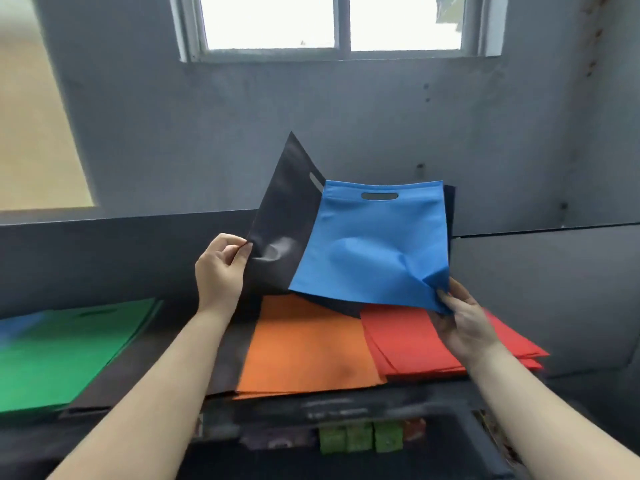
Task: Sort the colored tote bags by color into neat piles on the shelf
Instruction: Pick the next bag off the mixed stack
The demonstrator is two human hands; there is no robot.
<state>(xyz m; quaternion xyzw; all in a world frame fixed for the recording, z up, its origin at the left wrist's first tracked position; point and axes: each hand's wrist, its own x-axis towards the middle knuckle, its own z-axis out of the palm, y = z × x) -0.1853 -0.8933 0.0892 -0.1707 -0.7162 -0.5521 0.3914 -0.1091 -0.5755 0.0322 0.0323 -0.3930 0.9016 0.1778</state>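
I see my left hand (221, 268) pinching a black bag (280, 237), my right hand (464, 320) pinching a blue bag (374, 244); green (69, 351), orange (308, 344) and red (412, 341) piles lie sorted, these two bags not yet placed.

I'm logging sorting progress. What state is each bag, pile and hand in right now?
Black bag: lifted, pinched at its edge by the left hand.
Blue bag: lifted, corner pinched by the right hand.
Orange pile: flat.
Red pile: flat, edges fanned.
Green pile: flat.

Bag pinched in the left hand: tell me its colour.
Black; the bag pinched by the left hand shows best in the head view.
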